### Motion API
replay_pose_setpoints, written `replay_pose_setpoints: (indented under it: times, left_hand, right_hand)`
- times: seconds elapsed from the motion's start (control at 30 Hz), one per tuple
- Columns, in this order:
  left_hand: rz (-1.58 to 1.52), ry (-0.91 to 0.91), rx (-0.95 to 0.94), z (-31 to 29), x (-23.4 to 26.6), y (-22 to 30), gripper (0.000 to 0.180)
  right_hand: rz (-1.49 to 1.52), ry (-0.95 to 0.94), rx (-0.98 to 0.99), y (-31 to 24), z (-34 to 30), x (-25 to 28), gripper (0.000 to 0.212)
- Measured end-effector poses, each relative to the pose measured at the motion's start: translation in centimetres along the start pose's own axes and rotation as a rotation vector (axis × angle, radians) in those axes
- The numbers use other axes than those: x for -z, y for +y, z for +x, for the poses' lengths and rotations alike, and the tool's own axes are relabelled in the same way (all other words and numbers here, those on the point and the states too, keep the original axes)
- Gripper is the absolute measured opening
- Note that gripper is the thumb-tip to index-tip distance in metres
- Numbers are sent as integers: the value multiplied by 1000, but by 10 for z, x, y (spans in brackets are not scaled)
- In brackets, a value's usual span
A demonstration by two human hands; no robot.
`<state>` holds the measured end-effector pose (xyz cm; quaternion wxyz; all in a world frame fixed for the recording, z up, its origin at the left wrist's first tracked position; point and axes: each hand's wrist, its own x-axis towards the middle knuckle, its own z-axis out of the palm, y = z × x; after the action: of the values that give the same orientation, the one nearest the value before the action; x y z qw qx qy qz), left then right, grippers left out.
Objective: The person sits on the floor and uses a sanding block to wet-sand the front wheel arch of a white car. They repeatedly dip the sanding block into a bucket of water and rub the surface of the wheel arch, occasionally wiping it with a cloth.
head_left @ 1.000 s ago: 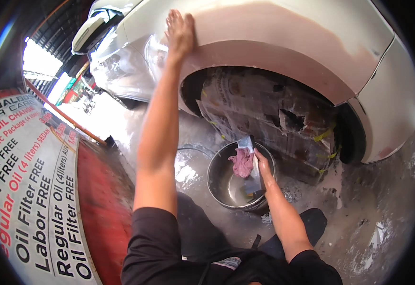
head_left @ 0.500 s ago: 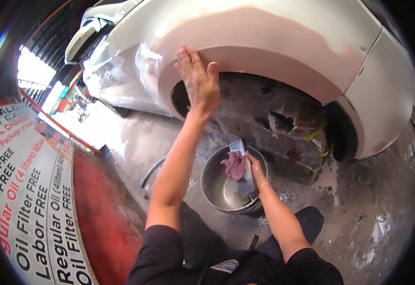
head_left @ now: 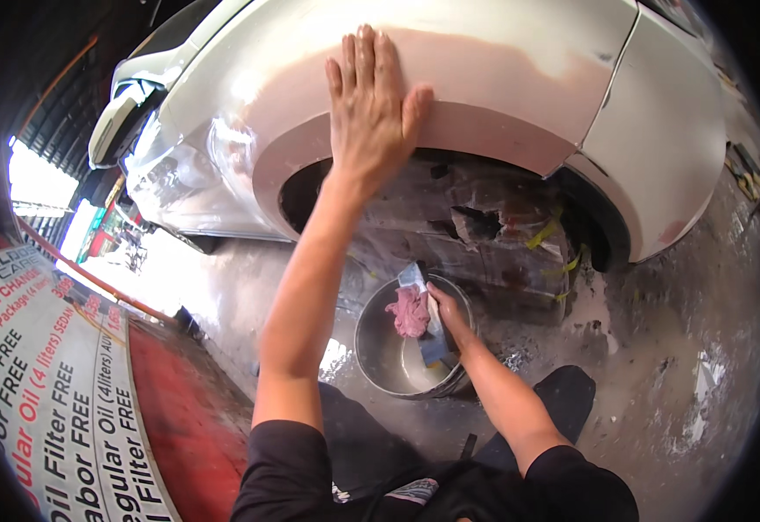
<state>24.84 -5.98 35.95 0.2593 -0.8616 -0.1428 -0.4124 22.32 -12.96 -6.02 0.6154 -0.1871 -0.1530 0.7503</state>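
Note:
My left hand (head_left: 369, 117) lies flat on the white car's fender (head_left: 484, 74), fingers together and thumb out. Under its palm is the dull pinkish-beige patch above the wheel arch. Lower down, my right hand (head_left: 451, 313) grips a long, narrow grey-blue block (head_left: 433, 346), seemingly a sanding block; its underside is hidden. A crumpled pink cloth (head_left: 410, 315) hangs against the block, and I cannot tell whether my fingers also hold it. Both are over a round dark bucket (head_left: 364, 361) that has cloudy liquid in it.
Torn, dirty sheeting (head_left: 423, 213) with yellow tape covers the wheel opening. A printed red-and-white sign board (head_left: 75, 383) stands close on my left. The concrete floor (head_left: 650, 374) is wet in places. Tools (head_left: 746, 174) lie at the far right.
My left hand has slid up and to the right over the fender, from the arch's left side to above it. My right hand keeps the block and cloth over the bucket.

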Motion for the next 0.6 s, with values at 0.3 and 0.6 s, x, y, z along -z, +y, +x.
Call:
replay_pose_setpoints:
  times: [0.3,0.6]
  left_hand:
    - [59,-83,-134,19,8,6,75]
    - [75,-38,-113,23,0,15,77]
  right_hand:
    - [-37,5,4,33,36,35,56]
    - [34,40,-41,14,1,-6,46]
